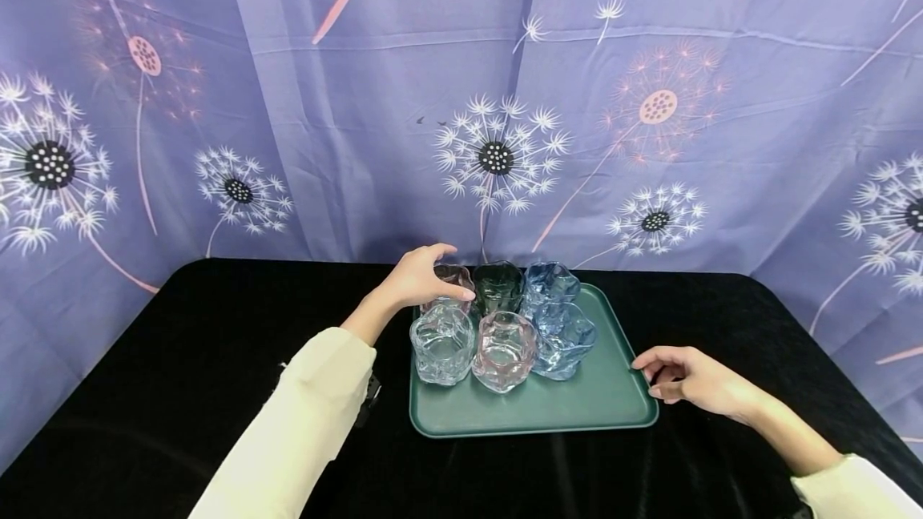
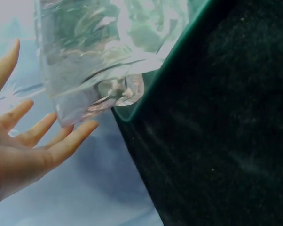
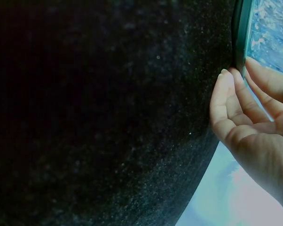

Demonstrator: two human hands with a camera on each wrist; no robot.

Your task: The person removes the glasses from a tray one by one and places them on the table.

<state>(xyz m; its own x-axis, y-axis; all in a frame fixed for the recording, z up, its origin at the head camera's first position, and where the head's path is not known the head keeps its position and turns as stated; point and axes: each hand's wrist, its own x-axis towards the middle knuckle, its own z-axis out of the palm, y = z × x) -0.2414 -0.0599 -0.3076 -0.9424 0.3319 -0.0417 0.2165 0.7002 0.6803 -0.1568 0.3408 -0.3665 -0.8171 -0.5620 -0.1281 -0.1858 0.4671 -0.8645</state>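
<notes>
On the green tray (image 1: pixel 598 407) several wavy glass cups stand in two rows. The front row has a clear cup (image 1: pixel 442 351), a pale pink cup (image 1: pixel 505 355) and a blue cup (image 1: pixel 566 343). Behind them are another pink cup (image 1: pixel 456 279), a dark grey cup (image 1: pixel 499 287) and a second blue cup (image 1: pixel 552 283). My left hand (image 1: pixel 421 277) reaches over the back pink cup, thumb and fingers spread about its rim; in the left wrist view its fingertips (image 2: pixel 92 125) lie close by the glass. My right hand (image 1: pixel 695 379) pinches the tray's right edge.
A black cloth (image 1: pixel 252 343) covers the table under the tray. Close behind the table hangs a purple curtain (image 1: pixel 360 142) with dandelion prints, which also runs along both sides.
</notes>
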